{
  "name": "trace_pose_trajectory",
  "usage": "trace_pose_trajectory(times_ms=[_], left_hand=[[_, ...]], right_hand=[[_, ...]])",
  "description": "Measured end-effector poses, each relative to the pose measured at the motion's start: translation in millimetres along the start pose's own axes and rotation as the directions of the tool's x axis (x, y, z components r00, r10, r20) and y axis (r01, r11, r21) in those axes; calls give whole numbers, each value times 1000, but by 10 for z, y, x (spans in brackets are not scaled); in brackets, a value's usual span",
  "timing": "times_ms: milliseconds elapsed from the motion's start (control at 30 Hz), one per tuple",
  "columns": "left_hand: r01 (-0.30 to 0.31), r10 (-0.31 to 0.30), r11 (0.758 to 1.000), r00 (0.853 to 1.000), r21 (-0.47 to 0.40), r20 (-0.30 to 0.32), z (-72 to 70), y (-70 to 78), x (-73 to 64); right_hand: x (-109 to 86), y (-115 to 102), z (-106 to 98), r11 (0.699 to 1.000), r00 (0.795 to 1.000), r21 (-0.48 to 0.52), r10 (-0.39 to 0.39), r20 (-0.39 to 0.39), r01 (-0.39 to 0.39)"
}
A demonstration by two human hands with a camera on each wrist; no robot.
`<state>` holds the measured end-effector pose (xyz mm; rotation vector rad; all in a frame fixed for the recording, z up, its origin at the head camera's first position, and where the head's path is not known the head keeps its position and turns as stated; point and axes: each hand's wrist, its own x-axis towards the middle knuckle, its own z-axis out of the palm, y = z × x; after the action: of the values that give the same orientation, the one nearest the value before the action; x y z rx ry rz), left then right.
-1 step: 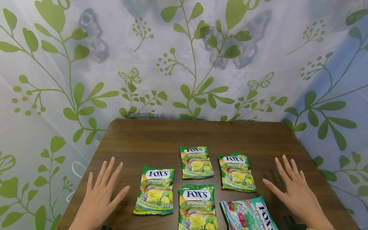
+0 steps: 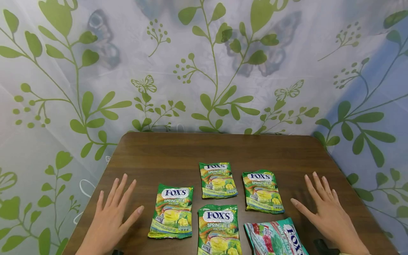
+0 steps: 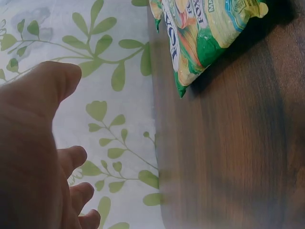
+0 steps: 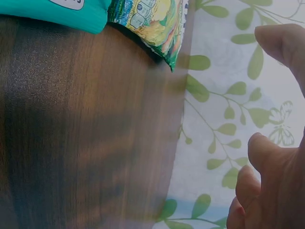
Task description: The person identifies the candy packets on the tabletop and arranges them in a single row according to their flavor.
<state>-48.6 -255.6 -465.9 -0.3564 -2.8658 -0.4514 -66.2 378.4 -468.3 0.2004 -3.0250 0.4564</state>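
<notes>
My left hand (image 2: pixel 109 216), fingers spread, holds nothing on the left of the brown table. Nearest to it is a green FOX'S Spring Tea candy bag (image 2: pixel 172 212). My right hand (image 2: pixel 331 212), also spread and holding nothing, is beside a teal and red FOX'S candy bag (image 2: pixel 274 237) at the front. More green candy bags lie between: one front centre (image 2: pixel 219 230), one farther back (image 2: pixel 218 180), and one right of centre (image 2: pixel 262 191). In the left wrist view a green candy bag (image 3: pixel 205 38) lies apart from the thumb. The right wrist view shows the teal bag's end (image 4: pixel 62 14).
The wooden table (image 2: pixel 178 148) has rounded far corners. Behind and around it hangs a pale curtain (image 2: pixel 121 81) printed with green leaves and butterflies. Dark straps show at both wrists, the right one (image 2: pixel 325 247) more plainly.
</notes>
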Motion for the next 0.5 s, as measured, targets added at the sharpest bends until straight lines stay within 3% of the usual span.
trace_pose_trajectory(times_ms=[233, 500], left_hand=[[13, -12, 999, 1000, -51, 11, 21, -5, 23], [96, -64, 964, 989, -248, 135, 73, 77, 22]], right_hand=[[43, -116, -50, 999, 999, -11, -40, -9, 40], [114, -678, -52, 992, 995, 110, -65, 80, 56]])
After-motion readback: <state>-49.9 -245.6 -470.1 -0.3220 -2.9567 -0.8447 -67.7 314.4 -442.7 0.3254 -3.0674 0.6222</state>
